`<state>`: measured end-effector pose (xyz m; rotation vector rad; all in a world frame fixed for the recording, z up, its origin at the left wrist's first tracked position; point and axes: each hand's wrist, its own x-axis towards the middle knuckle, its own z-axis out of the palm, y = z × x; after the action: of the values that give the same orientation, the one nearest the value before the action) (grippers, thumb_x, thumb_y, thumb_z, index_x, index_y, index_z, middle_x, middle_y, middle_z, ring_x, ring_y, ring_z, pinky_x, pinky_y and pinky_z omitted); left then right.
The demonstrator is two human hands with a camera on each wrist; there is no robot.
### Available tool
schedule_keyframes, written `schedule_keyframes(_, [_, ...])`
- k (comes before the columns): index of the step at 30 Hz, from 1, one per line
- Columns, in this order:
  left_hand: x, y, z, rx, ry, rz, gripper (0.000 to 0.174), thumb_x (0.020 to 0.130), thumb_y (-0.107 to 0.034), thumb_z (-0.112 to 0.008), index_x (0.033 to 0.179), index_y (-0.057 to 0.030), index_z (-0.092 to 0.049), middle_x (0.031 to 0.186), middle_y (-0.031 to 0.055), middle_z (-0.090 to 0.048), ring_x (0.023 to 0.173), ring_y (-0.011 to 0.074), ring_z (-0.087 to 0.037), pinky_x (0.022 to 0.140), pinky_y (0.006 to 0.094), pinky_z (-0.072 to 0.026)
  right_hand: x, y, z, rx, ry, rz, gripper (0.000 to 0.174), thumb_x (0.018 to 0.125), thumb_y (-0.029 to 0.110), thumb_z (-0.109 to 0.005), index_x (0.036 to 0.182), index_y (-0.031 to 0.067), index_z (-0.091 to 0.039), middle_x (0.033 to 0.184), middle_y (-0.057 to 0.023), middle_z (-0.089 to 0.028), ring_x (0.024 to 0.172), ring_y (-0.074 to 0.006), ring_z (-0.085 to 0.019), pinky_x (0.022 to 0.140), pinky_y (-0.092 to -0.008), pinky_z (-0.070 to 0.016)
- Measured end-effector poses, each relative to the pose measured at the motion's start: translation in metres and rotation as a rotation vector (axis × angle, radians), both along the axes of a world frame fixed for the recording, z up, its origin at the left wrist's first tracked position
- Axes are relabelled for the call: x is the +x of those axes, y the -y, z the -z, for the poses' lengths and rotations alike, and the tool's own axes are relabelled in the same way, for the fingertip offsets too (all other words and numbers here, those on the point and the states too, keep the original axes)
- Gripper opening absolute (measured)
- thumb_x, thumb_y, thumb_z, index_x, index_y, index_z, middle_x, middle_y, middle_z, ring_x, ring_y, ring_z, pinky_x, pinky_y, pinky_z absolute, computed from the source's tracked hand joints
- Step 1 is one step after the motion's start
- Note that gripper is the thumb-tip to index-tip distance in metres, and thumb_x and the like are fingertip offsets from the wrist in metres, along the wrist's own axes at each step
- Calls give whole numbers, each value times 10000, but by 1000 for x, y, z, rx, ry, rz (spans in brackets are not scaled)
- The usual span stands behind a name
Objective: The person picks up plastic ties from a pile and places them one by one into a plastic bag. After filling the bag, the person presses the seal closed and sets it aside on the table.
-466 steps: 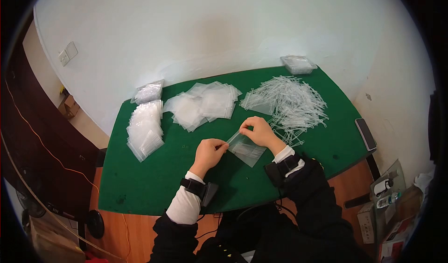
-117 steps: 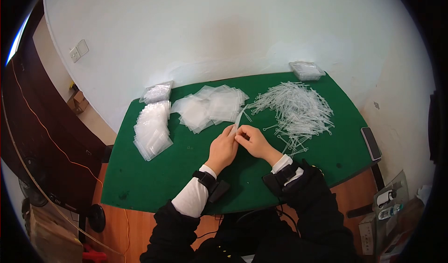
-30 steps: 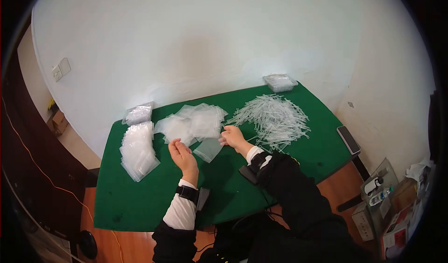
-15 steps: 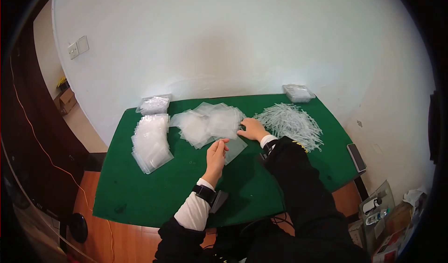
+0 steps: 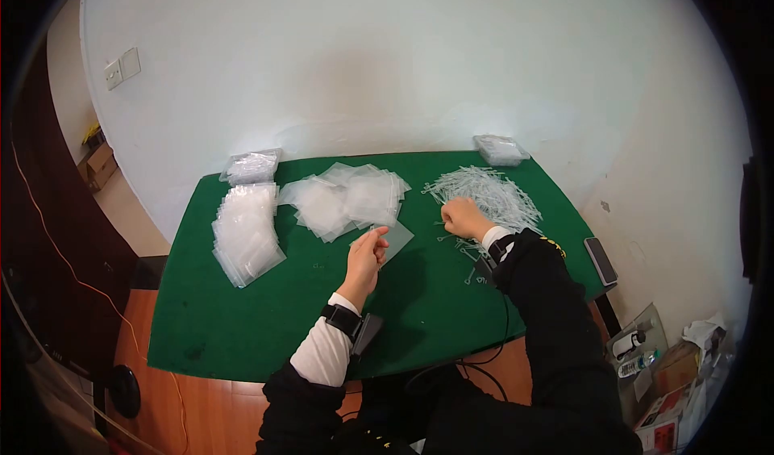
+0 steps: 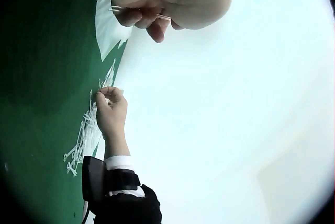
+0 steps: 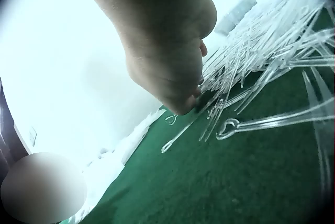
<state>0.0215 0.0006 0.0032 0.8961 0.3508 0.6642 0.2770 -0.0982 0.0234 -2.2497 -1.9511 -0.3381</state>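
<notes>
My left hand [image 5: 367,257] is raised over the near edge of a loose flat clear bag [image 5: 399,240]. Its curled fingers hold thin clear plastic sticks [image 6: 163,17], whose ends poke out on both sides in the left wrist view. My right hand [image 5: 465,218] is at the near left side of a heap of clear looped plastic sticks [image 5: 500,193]. Thumb and fingers are bent together there, right at a stick [image 7: 175,141] whose looped end points out over the cloth. The right fingertips are mostly hidden behind the hand.
Left of the bag lies a spread of empty-looking clear bags [image 5: 347,201]. Farther left is a fanned stack of filled bags [image 5: 246,233], with a bundle [image 5: 251,165] behind it. Another clear packet [image 5: 501,150] stands at the back right, and a phone [image 5: 601,261] lies at the right edge.
Both hands held a bag of sticks together earlier. A second ago the right hand was beside the flat bag; it has moved right to the heap. The left hand stays near the bag.
</notes>
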Motion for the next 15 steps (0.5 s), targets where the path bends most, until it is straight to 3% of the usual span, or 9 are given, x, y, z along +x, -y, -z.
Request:
schedule_keyframes(2, [2,0,4,-16,6,20,275,931,-217,-395,1077,-32,-538,726,-9,-459,572,58,-337,513,201,-297,-3,1,-2,27,5,-43,66,653,139,-566,687,83,-552,791,-74,-570,759,-300,-520,680,-372,-397])
schedule_keyframes(5, [2,-2,10,-42,14,47,289,938,-214,-382,1123,-37,-513,744,-5,-462,583,66,-340,526,208,-307,-11,-12,-2,358,-251,-231,98,657,138,-601,723,83,-555,833,-50,-574,772,-233,-535,667,-351,-394])
schedule_keyframes(6, [1,-2,11,-51,16,51,289,940,-213,-377,1131,-38,-506,748,-7,-461,583,66,-339,529,208,-309,-14,-15,0,363,-251,-232,98,657,138,-601,723,83,-555,833,-50,-574,772,-233,-535,667,-351,-394])
schedule_keyframes(9, [1,-1,6,-62,17,67,291,944,-209,-368,1148,-40,-490,754,-11,-461,585,67,-338,536,209,-313,-36,-16,-4,460,-734,-197,82,712,107,-613,765,71,-560,834,-31,-588,784,-146,-542,674,-296,-406])
schedule_keyframes(10, [0,1,4,-66,2,76,295,945,-213,-367,1153,-40,-485,746,-15,-454,587,71,-340,538,211,-318,-40,-16,-4,465,-735,-193,82,712,107,-613,765,71,-560,834,-31,-588,784,-146,-542,674,-296,-406])
schedule_keyframes(13, [-2,2,1,-76,-26,88,304,948,-222,-364,1164,-38,-474,731,-21,-441,591,77,-344,541,216,-328,-48,-19,-2,742,-1371,-111,38,783,74,-576,803,48,-556,829,-25,-593,763,-86,-537,684,-235,-411])
schedule_keyframes(15, [-2,-2,4,-94,-16,68,298,947,-216,-366,1162,-42,-476,731,-21,-446,591,76,-348,537,215,-327,-50,-20,-2,796,-1373,-95,31,789,56,-566,810,39,-551,812,-33,-592,738,-88,-541,678,-222,-418])
